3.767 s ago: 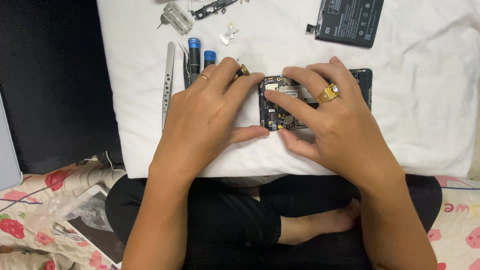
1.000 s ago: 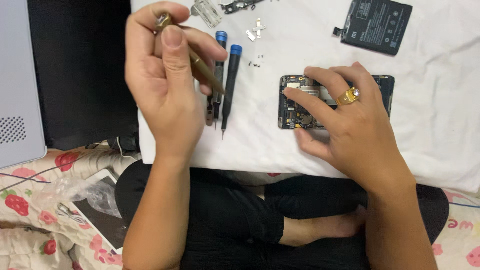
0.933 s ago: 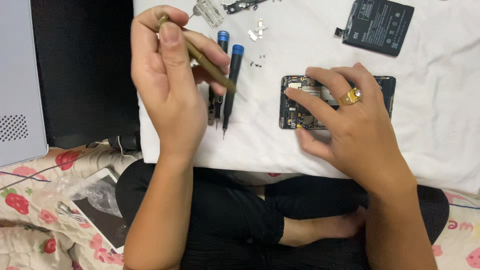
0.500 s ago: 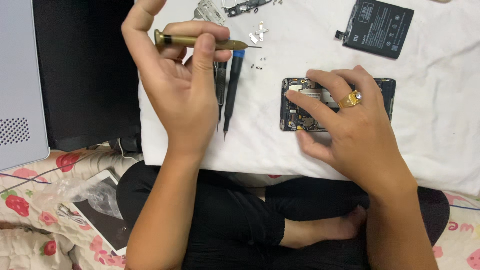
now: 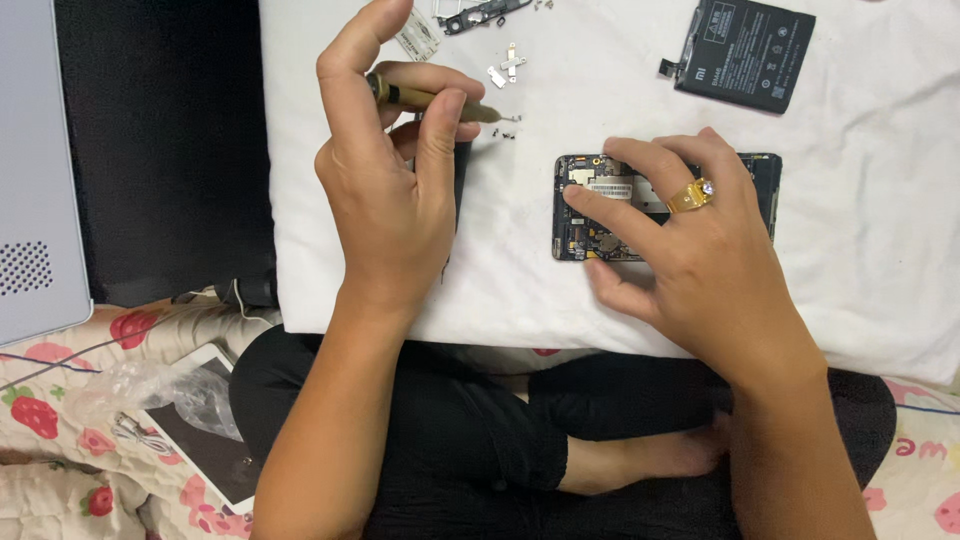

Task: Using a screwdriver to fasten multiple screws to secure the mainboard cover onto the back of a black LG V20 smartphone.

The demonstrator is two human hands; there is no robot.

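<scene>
An opened phone body with its circuit board exposed lies on a white cloth. My right hand, wearing a gold ring, rests flat on it, index finger on the board. My left hand holds a brass-handled small screwdriver raised above the cloth, its tip pointing right toward tiny screws. The other blue-handled tools are hidden under my left hand.
A black phone battery lies at the top right. Small metal brackets and a frame piece sit at the top. A grey laptop is at left. A plastic bag and cable lie on floral bedding.
My left hand lifted the screwdriver off the phone, turned it level in its fingers and moved it toward the tiny screws. My right hand stayed on the phone.
</scene>
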